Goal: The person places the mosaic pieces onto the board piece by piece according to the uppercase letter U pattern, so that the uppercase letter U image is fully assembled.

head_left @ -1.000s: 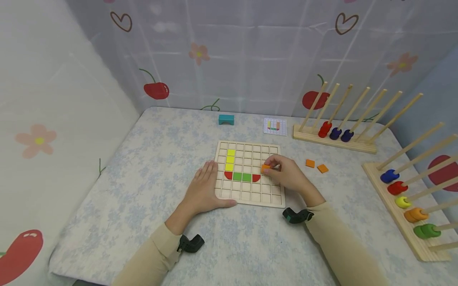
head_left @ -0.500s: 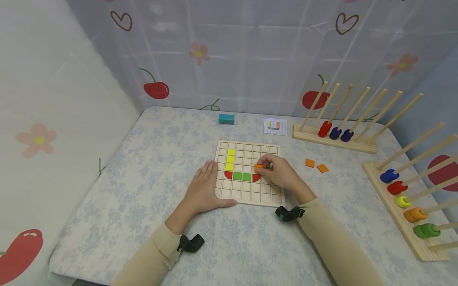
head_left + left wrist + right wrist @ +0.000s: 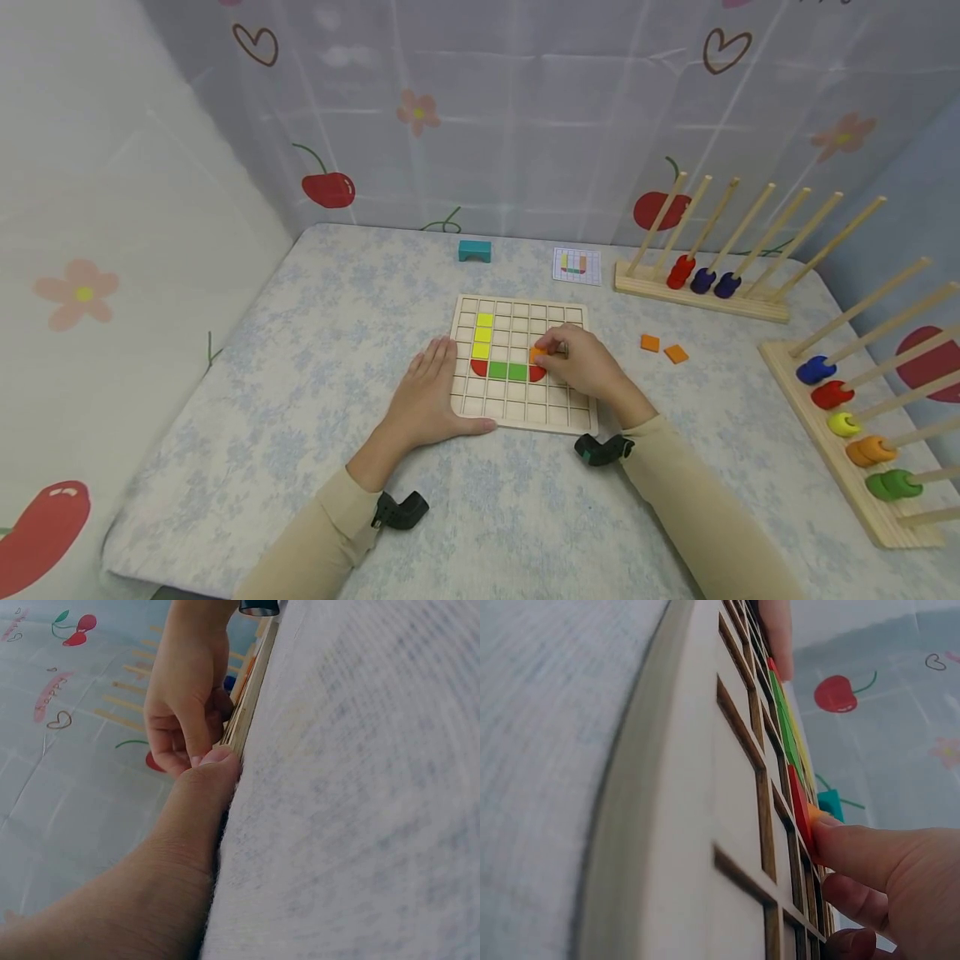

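Note:
A wooden grid board (image 3: 525,413) lies on the table. Yellow tiles (image 3: 482,335) form a short column in it, above a row with a green pair (image 3: 507,372) between two rounded red tiles, one on the left (image 3: 478,367) and one on the right (image 3: 537,374). My right hand (image 3: 588,362) pinches an orange tile (image 3: 536,356) in the cell just above the right red tile; in the right wrist view, the thumb covers much of this orange piece (image 3: 817,813). Along the board's left edge rests my left hand (image 3: 423,396), fingers straight, thumb at the front-left corner.
Two loose orange tiles, one nearer (image 3: 650,342) and one farther right (image 3: 677,354), lie right of the board. Behind it are a pattern card (image 3: 577,266) and a teal block (image 3: 475,251). Peg racks with coloured beads stand at the back (image 3: 701,298) and right (image 3: 855,450).
My right hand has moved left with the orange tile, from a column farther right to the cell above the right red tile, and lowered it there. My left hand has stayed put.

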Action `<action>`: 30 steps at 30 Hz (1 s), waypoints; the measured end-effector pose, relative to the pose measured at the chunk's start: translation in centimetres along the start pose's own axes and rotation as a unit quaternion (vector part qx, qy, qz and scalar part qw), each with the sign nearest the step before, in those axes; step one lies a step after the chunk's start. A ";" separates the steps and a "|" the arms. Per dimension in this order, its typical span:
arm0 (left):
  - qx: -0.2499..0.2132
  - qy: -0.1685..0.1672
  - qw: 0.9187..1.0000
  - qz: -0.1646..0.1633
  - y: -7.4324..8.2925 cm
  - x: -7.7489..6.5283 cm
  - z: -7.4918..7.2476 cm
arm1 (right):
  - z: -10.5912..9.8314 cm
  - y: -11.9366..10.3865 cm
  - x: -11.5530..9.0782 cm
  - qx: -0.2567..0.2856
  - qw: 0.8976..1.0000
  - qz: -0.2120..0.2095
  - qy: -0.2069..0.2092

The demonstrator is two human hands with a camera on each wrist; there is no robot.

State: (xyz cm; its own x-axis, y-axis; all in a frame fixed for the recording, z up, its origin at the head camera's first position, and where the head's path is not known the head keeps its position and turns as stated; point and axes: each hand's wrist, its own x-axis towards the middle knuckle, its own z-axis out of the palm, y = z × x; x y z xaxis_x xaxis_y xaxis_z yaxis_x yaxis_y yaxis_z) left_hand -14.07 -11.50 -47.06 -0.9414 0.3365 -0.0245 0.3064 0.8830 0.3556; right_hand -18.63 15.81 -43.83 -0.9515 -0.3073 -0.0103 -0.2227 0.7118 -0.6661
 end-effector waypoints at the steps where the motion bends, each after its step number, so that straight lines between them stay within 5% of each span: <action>1: 0.000 0.000 1.000 0.001 0.0 0.0 0.0 | 0.0 0.0 0.0 -0.004 1.000 -0.001 -0.001; 16: 0.002 -0.006 1.000 -0.002 0.1 0.0 0.0 | -1.8 1.3 -1.4 0.020 1.000 0.018 0.012; 30: 0.003 -0.005 1.000 -0.005 0.2 -0.1 -0.1 | -6.5 6.9 -3.4 -0.036 0.994 0.060 0.084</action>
State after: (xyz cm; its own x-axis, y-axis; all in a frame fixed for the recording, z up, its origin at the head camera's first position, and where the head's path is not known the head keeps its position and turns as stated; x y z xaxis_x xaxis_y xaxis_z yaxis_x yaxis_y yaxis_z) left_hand -13.97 -11.35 -46.83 -0.9431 0.3304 -0.0379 0.2973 0.8885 0.3495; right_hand -18.32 25.82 -43.53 -0.9929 -0.1119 0.0409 -0.1134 0.7825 -0.6123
